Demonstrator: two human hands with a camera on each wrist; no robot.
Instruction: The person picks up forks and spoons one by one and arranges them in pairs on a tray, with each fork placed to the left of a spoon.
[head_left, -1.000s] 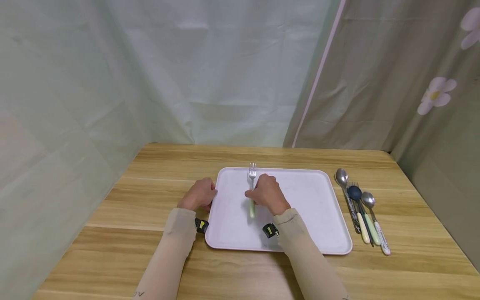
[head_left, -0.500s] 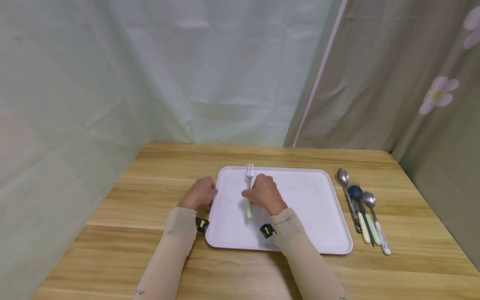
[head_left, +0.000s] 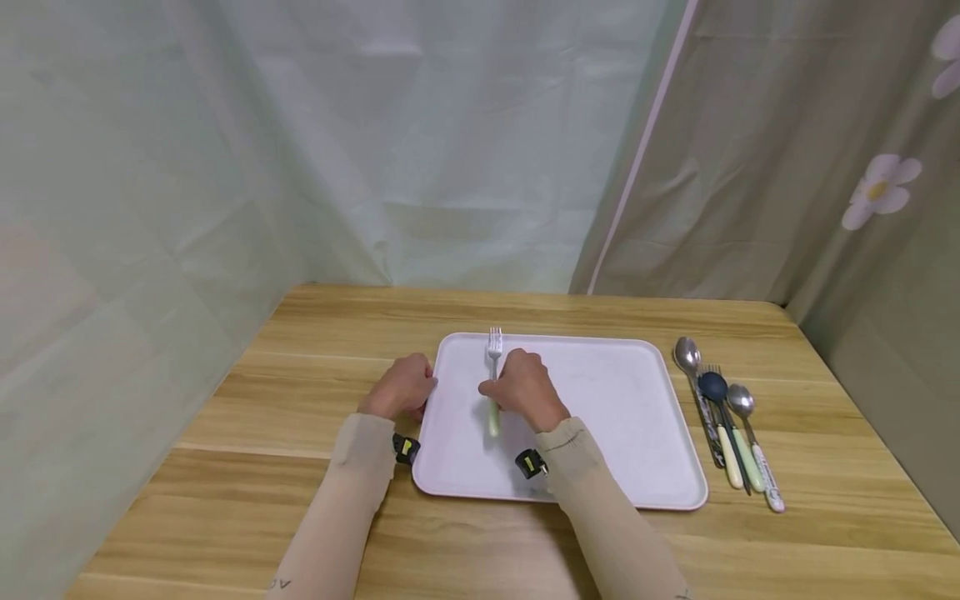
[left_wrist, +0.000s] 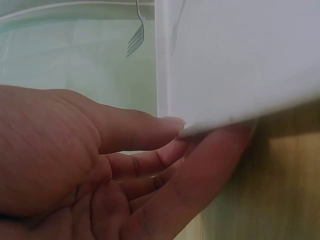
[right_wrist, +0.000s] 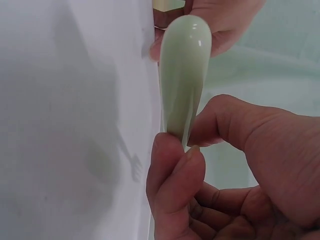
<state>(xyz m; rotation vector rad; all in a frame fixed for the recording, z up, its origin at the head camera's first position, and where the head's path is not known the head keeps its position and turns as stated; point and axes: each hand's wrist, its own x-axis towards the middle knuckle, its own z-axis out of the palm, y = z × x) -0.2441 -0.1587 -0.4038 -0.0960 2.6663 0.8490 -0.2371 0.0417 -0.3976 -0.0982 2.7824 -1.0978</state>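
Observation:
A white rectangular tray [head_left: 592, 417] lies on the wooden table. My left hand [head_left: 401, 387] pinches its left rim, the thumb on top and fingers beneath, as the left wrist view shows. Over the tray's left part, my right hand [head_left: 525, 388] pinches a fork [head_left: 493, 421] between thumb and fingers. The fork has a pale green handle [right_wrist: 186, 75] and metal tines that point to the far side. Its shadow falls on the tray, apart from the fork itself. In the left wrist view the fork's tines [left_wrist: 135, 42] show beyond the tray edge.
Right of the tray lies a group of cutlery: a large metal spoon [head_left: 687, 357], a dark spoon [head_left: 713, 387], a smaller metal spoon [head_left: 741, 402] and a fork with a cream handle [head_left: 729, 460]. Curtains [head_left: 480, 150] hang behind the wooden table [head_left: 247, 467].
My right hand has moved slightly left with the fork, towards the tray's left rim. The left hand keeps its hold on the rim, and the tray has stayed in place.

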